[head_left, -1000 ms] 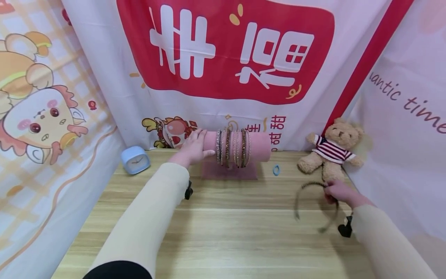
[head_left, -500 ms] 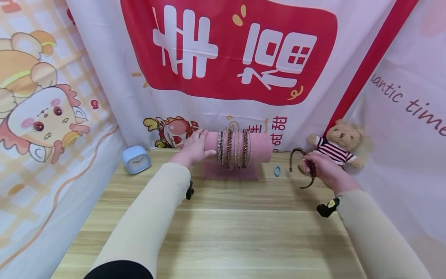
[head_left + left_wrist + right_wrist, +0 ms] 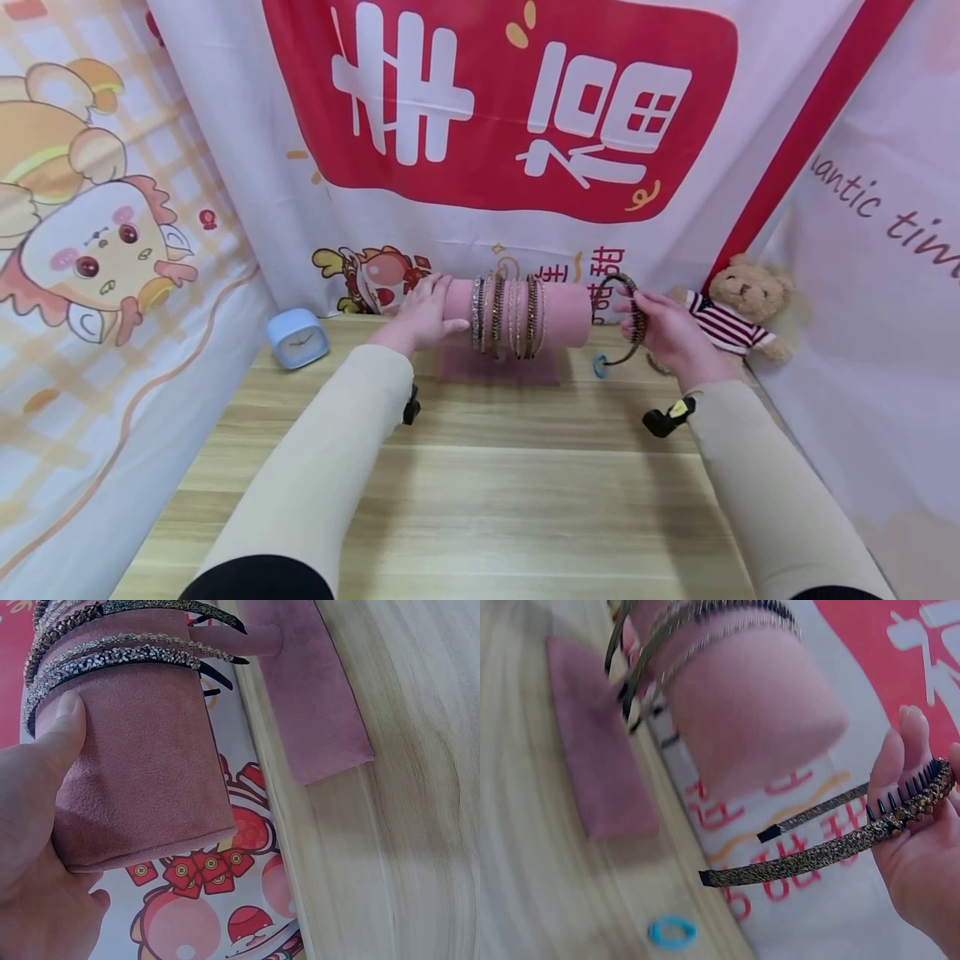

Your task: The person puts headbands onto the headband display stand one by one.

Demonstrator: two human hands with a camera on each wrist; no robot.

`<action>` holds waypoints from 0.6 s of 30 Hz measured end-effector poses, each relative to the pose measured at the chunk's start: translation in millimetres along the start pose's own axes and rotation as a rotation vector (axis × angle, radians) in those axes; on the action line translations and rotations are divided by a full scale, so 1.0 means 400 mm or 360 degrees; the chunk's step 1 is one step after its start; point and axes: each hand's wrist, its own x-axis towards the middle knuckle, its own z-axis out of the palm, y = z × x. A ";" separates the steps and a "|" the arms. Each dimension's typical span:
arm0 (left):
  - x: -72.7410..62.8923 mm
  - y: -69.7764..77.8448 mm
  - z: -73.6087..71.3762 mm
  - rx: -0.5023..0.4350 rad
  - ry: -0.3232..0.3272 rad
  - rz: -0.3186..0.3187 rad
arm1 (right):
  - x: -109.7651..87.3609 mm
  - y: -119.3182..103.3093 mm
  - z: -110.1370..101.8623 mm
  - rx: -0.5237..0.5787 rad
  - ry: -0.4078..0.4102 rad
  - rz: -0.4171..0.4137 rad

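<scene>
A pink velvet headband stand, a horizontal roll on a flat base, bears several glittery headbands around its middle. My left hand grips the roll's left end, thumb on the near side beside a silver beaded headband. Just off the roll's right end, my right hand holds a dark gold beaded headband with inner comb teeth. Its two black-tipped ends point toward the roll, apart from it in the right wrist view.
On the wooden table, a small blue ring lies right of the stand's base. A blue clock stands at the left. A teddy bear sits against the right curtain. Printed cloth hangs right behind the stand.
My right hand has carried the headband from in front of the teddy bear leftward and up to the stand's right end, turning its ends toward the roll. My left hand has stayed on the stand.
</scene>
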 end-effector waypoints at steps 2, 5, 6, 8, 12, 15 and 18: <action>0.002 -0.003 0.001 0.0008 -0.0001 -0.0001 | 0.016 0.002 0.029 0.0041 0.0058 -0.0032; 0.006 -0.009 0.003 0.0011 -0.0003 0.0004 | 0.038 0.011 0.064 0.0119 0.0091 -0.0070; 0.005 -0.007 0.002 0.0011 -0.0008 0.0000 | 0.043 0.014 0.075 0.0138 0.0095 -0.0068; 0.001 -0.005 -0.002 0.0005 -0.0007 0.0006 | 0.055 0.021 0.095 0.0148 0.0106 -0.0058; -0.005 0.000 -0.006 -0.0009 -0.0002 0.0003 | 0.076 0.034 0.125 0.0100 0.0173 -0.0012; -0.004 -0.002 -0.004 -0.0004 -0.0004 0.0004 | 0.090 0.044 0.143 0.0056 0.0225 0.0025; -0.002 -0.004 -0.001 0.0009 -0.0010 0.0009 | 0.098 0.054 0.159 0.0018 0.0246 0.0056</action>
